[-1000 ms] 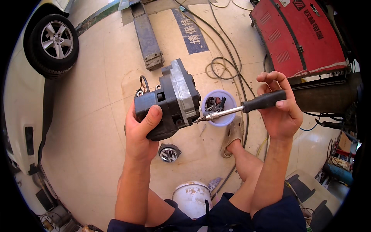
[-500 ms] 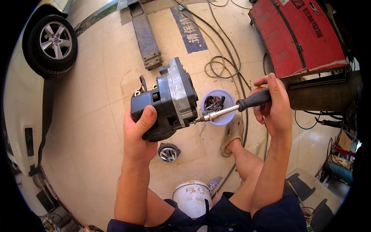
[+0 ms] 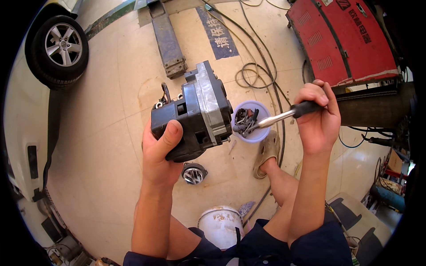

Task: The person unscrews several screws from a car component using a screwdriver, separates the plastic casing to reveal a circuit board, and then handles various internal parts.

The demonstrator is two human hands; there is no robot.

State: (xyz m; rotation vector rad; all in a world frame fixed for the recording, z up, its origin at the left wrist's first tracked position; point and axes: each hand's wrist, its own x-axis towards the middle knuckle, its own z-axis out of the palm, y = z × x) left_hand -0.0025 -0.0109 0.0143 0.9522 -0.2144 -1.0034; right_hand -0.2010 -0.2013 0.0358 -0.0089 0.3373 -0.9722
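My left hand (image 3: 162, 153) comes up from below, forearm upright, wrist bent back; its grip is clenched around the lower corner of a black and grey motor block (image 3: 193, 117), thumb pressed on the near face, the block held in the air above the floor (image 3: 111, 133); my right hand (image 3: 317, 117) is raised beside it, fingers curled tight round the black handle of a screwdriver (image 3: 284, 116), whose shaft slants down and left to the block's right side; beneath the tip a small white bowl (image 3: 253, 135) of screws sits on the floor, just beside my sandal (image 3: 267, 153); a round metal cap (image 3: 194, 173) lies below the block.
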